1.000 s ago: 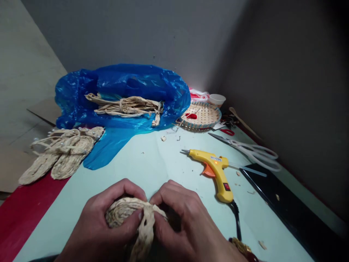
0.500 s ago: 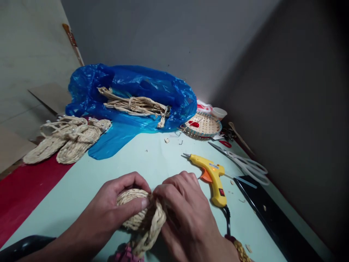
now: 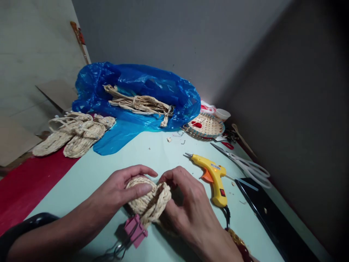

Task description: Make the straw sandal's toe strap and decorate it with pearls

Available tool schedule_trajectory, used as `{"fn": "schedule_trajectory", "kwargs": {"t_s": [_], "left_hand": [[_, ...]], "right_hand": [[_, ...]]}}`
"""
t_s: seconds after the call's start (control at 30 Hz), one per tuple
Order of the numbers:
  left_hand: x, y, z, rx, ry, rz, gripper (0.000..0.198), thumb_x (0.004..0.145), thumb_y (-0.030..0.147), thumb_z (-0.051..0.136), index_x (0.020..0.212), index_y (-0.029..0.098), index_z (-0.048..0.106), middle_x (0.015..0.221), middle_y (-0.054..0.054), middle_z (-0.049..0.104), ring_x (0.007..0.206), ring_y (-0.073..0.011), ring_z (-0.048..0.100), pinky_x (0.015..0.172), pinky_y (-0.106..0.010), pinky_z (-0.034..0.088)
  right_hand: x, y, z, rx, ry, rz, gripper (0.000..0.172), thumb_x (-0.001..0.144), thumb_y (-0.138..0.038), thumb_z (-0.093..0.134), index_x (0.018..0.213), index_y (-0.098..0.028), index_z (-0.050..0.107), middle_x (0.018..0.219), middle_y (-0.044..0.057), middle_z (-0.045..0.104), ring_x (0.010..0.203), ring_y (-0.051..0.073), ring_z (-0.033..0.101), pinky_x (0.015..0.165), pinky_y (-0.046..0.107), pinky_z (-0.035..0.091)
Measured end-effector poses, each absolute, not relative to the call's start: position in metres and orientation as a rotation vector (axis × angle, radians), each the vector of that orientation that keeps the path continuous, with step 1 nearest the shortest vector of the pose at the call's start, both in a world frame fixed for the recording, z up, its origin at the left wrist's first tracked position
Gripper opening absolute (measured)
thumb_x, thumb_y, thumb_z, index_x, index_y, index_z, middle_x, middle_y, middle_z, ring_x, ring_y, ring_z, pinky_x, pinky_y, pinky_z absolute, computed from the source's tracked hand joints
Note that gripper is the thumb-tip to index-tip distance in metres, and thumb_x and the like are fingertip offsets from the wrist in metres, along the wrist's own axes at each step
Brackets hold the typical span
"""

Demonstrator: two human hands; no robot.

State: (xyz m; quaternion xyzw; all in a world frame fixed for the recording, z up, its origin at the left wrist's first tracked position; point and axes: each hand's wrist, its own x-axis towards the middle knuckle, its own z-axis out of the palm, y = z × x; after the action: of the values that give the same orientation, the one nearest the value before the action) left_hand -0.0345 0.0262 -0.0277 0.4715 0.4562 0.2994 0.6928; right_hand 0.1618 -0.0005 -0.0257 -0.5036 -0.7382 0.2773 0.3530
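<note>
A braided straw sole (image 3: 137, 200) lies low in the middle of the view, its rows of plait coiled side by side. My left hand (image 3: 128, 185) holds it from the left, thumb on top and fingers round the far edge. At its right edge my right hand (image 3: 185, 203) grips the straw braid (image 3: 160, 202), which loops up along the side; the fingertips are partly hidden. A pink binder clip (image 3: 135, 230) is clamped on the near end. A yellow glue gun (image 3: 215, 176) with an orange trigger lies right of my right hand.
Finished straw sandals (image 3: 81, 140) with pearls rest at the left. Behind, a blue plastic bag (image 3: 131, 74) holds a bundle of dried straw (image 3: 140, 103). To the right are a woven basket (image 3: 211, 125), scissors (image 3: 245, 163) and a black flat object (image 3: 272, 214).
The straw sole has turned and moved slightly right, and the pink clip shows more fully. My left fingers have lifted a little from the braid's far end. The whole view has shifted slightly.
</note>
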Motion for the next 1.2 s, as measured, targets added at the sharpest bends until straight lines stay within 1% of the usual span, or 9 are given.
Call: {"fn": "schedule_trajectory", "kwargs": {"t_s": [0.13, 0.23, 0.33, 0.43, 0.6, 0.77, 0.87, 0.97, 1.2], "left_hand": [[-0.032, 0.025, -0.018, 0.876, 0.985, 0.733, 0.037, 0.085, 0.042, 0.080, 0.116, 0.024, 0.070, 0.093, -0.001, 0.079, 0.090, -0.0199, 0.069, 0.079, -0.026, 0.053], [-0.032, 0.022, -0.012, 0.751, 0.891, 0.739, 0.043, 0.085, 0.036, 0.081, 0.124, 0.025, 0.067, 0.107, -0.003, 0.081, 0.100, -0.0218, 0.072, 0.087, -0.028, 0.055], [-0.032, 0.021, -0.013, 0.716, 0.845, 0.717, 0.067, 0.083, 0.030, 0.083, 0.143, 0.032, 0.054, 0.126, -0.004, 0.077, 0.120, -0.0270, 0.069, 0.102, -0.035, 0.051], [-0.033, 0.022, -0.019, 0.772, 0.783, 0.723, 0.083, 0.074, 0.025, 0.090, 0.147, 0.030, 0.051, 0.127, -0.006, 0.078, 0.123, -0.0292, 0.069, 0.104, -0.036, 0.051], [-0.033, 0.025, -0.025, 0.793, 0.829, 0.707, 0.069, 0.071, 0.020, 0.090, 0.135, 0.026, 0.065, 0.122, -0.006, 0.081, 0.122, -0.0277, 0.070, 0.102, -0.033, 0.052], [-0.033, 0.026, -0.025, 0.798, 0.908, 0.758, 0.041, 0.069, 0.030, 0.091, 0.107, 0.023, 0.078, 0.107, -0.006, 0.083, 0.107, -0.0278, 0.074, 0.102, -0.037, 0.052], [-0.033, 0.025, -0.024, 0.761, 0.967, 0.790, 0.040, 0.068, 0.032, 0.093, 0.104, 0.025, 0.078, 0.100, -0.004, 0.082, 0.095, -0.0245, 0.075, 0.093, -0.034, 0.056], [-0.034, 0.024, -0.026, 0.781, 0.983, 0.812, 0.038, 0.069, 0.031, 0.094, 0.103, 0.026, 0.078, 0.104, -0.002, 0.081, 0.101, -0.0236, 0.074, 0.086, -0.028, 0.057], [-0.028, 0.020, -0.028, 0.797, 0.946, 0.857, 0.038, 0.069, 0.033, 0.095, 0.103, 0.028, 0.078, 0.099, 0.001, 0.081, 0.081, -0.0184, 0.074, 0.085, -0.028, 0.059]], "right_hand": [[0.164, 0.007, -0.022, -1.356, -1.844, 0.823, 0.014, 0.085, -0.008, 0.058, 0.090, -0.021, 0.060, 0.083, -0.001, 0.062, 0.077, 0.018, 0.057, 0.069, 0.031, 0.042], [0.166, 0.013, -0.021, -1.387, -1.771, 0.860, 0.011, 0.085, -0.010, 0.058, 0.088, -0.020, 0.061, 0.083, 0.001, 0.062, 0.078, 0.020, 0.058, 0.069, 0.032, 0.044], [0.168, 0.017, -0.023, -1.433, -1.724, 0.858, 0.008, 0.086, -0.013, 0.059, 0.088, -0.020, 0.060, 0.083, 0.002, 0.061, 0.076, 0.020, 0.057, 0.065, 0.031, 0.044], [0.170, 0.020, -0.026, -1.463, -1.701, 0.844, 0.009, 0.086, -0.012, 0.059, 0.089, -0.020, 0.060, 0.083, 0.002, 0.062, 0.074, 0.020, 0.057, 0.063, 0.031, 0.044], [0.171, 0.017, -0.028, -1.422, -1.748, 0.866, 0.008, 0.091, -0.017, 0.058, 0.097, -0.019, 0.062, 0.089, 0.004, 0.064, 0.080, 0.021, 0.060, 0.067, 0.033, 0.049], [0.178, 0.008, -0.024, -1.360, -1.782, 0.790, 0.032, 0.098, -0.021, 0.053, 0.129, -0.019, 0.053, 0.117, 0.010, 0.064, 0.106, 0.024, 0.063, 0.088, 0.041, 0.052], [0.180, 0.002, -0.022, -1.319, -1.806, 0.508, 0.019, 0.100, -0.018, 0.052, 0.118, -0.024, 0.056, 0.107, 0.005, 0.063, 0.099, 0.021, 0.062, 0.085, 0.037, 0.049], [0.175, -0.004, -0.026, -1.184, -1.847, 0.287, 0.014, 0.099, -0.013, 0.054, 0.105, -0.025, 0.057, 0.090, 0.001, 0.060, 0.085, 0.019, 0.058, 0.075, 0.036, 0.043], [0.170, -0.004, -0.041, -1.168, -2.023, 0.272, 0.013, 0.096, -0.019, 0.065, 0.107, -0.024, 0.064, 0.088, 0.002, 0.066, 0.081, 0.021, 0.061, 0.074, 0.038, 0.044]]}}
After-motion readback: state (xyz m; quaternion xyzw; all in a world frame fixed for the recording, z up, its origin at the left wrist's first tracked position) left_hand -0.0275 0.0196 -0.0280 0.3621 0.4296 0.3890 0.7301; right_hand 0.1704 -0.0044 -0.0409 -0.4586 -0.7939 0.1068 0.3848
